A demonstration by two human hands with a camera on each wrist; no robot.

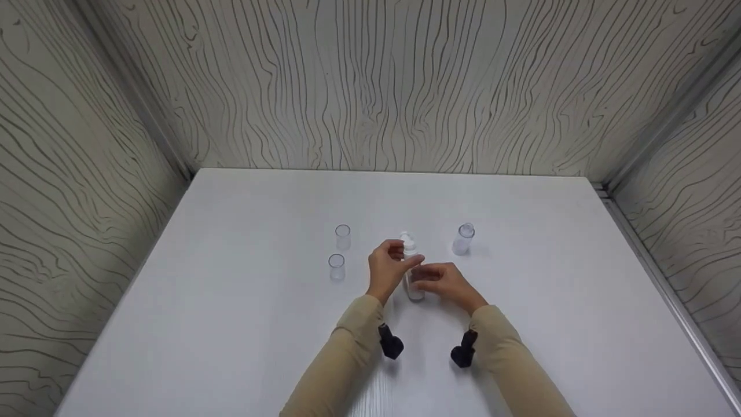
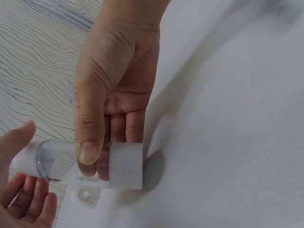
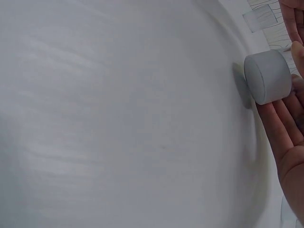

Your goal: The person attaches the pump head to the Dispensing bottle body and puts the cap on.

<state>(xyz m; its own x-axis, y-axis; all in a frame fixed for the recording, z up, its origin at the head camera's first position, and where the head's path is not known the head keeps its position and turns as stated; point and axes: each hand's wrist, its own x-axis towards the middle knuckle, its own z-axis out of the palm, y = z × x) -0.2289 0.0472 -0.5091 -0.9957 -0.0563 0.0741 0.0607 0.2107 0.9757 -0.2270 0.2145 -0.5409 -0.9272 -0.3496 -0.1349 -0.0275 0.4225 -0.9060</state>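
A clear pump bottle (image 1: 415,292) with a white top (image 1: 408,245) is held between both hands near the middle of the table. My left hand (image 1: 389,269) grips it high up, thumb and fingers around the neck just below the top. Lower down, my right hand (image 1: 447,284) pinches the clear body between thumb and fingers. In the left wrist view the thumb of the right hand (image 2: 111,80) lies on the body beside the white base (image 2: 126,166). That same base shows in the right wrist view, its shadow close by.
Two clear cups (image 1: 343,238) (image 1: 337,268) stand left of the hands. To the right is another clear container (image 1: 463,240) with a narrow top. Wood-patterned panels (image 1: 370,87) enclose the white table (image 1: 231,324) at the back and sides.
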